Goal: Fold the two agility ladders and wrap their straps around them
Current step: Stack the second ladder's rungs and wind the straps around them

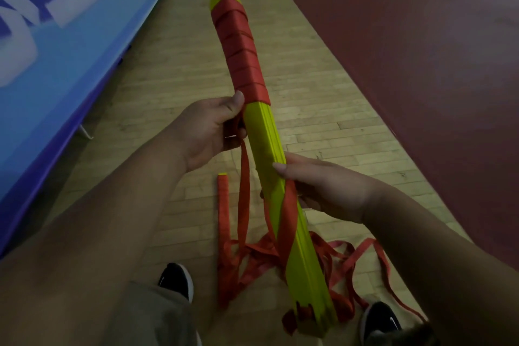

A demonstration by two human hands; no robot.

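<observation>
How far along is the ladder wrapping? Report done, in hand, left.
Done: the folded yellow-green plastic ladder bundle has red fabric strap wound over its far half. In hand: the left hand grips the strap beside the wrap; the right hand holds the bundle. Left: bare near half, loose strap on the wooden floor, second ladder unseen.

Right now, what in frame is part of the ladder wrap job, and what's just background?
Job: yellow ladder bundle; wound red strap on its far half; loose red strap trailing to the floor; left hand gripping the loose strap; right hand holding the bundle.
Background: blue banner; wooden floor; dark red flooring; black shoes.
</observation>
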